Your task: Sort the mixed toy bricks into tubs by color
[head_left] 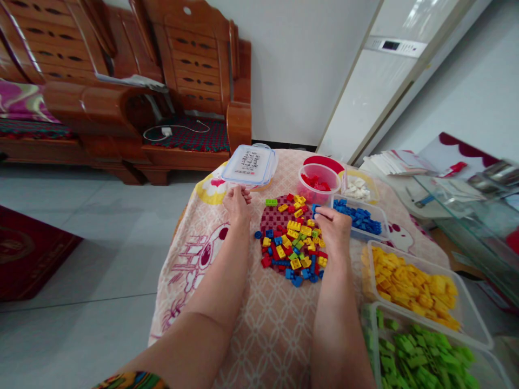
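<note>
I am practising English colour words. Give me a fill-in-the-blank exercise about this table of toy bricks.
1. The right hand pinches a small ____ brick at the edge of the mixed pile.
2. The round tub in front of the red lid holds ____ bricks.
3. The box nearest the camera holds ____ bricks.
4. The long box just behind it holds ____ bricks.

Missing words: blue; red; green; yellow.

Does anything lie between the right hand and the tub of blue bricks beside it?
Nothing visible does. The right hand, pinching a blue brick, is right beside the open, lidless blue tub.
</note>
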Tool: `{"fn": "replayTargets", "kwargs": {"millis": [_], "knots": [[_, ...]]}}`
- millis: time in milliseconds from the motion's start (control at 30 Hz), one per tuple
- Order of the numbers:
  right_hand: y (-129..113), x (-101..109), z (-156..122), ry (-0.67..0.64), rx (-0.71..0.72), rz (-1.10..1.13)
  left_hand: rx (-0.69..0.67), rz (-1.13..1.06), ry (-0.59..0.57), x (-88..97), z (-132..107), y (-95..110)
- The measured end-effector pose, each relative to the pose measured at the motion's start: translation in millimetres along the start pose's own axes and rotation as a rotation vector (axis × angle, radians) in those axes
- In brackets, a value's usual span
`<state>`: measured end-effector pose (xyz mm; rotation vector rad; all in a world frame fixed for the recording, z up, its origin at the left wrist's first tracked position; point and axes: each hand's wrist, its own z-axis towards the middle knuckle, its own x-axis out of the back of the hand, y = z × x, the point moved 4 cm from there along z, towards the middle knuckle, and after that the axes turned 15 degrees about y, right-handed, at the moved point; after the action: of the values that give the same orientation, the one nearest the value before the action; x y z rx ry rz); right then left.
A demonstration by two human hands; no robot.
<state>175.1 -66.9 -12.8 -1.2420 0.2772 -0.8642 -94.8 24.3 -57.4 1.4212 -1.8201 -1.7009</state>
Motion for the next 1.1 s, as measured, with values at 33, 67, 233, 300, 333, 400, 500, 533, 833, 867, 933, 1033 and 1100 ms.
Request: {"fn": "replayTargets", "kwargs": {"millis": [33,67,233,300,333,400,500,533,833,867,933,1033,1100], "knots": [[7.0,6.8,4.9,0.086,-0.02,0.031,-0.002,-0.002,0.0,-0.2,-0.2,0.0],[14.0,13.3,9.1,0.172,-0.042,0.064,-0.003,-0.003,0.002,-0.3,-0.5,0.2],[36.6,38.7,18.7,0.498,-0.126,0.167,-0.011,0.011,0.006,-0.6,-3.5,2.5],[37.2,45.5,19.4,0.56,-0.095,0.149,-0.011,0.015,0.005,-0.6,-4.8,3.7],[36.3,48.5,19.7,0.584,-0.06,0.122,-0.011,0.013,0.003,-0.5,-5.4,4.2],[33.3,53.3,20.2,0.625,0.027,0.041,-0.012,0.003,-0.003,-0.6,-6.1,4.8],[30.1,57.3,20.4,0.662,0.117,-0.078,-0.015,-0.003,-0.013,-0.9,-5.9,4.5],[29.4,57.9,20.1,0.669,0.128,-0.109,-0.013,0.003,-0.012,-0.9,-5.4,3.9],[10.9,56.8,14.4,0.658,0.228,-0.3,-0.023,0.025,-0.007,0.0,-1.4,-0.6],[5.3,54.7,13.5,0.644,0.252,-0.306,-0.024,0.025,-0.008,0.2,-1.4,-0.6],[-8.7,47.4,10.5,0.582,0.292,-0.279,-0.026,0.022,-0.009,0.4,-1.2,-0.7],[-30.7,25.6,1.2,0.32,0.288,-0.18,-0.023,0.017,-0.006,0.3,-0.3,-1.1],[-42.1,3.4,-10.4,0.014,0.255,-0.135,-0.023,0.012,-0.008,-0.1,0.1,-1.1]]}}
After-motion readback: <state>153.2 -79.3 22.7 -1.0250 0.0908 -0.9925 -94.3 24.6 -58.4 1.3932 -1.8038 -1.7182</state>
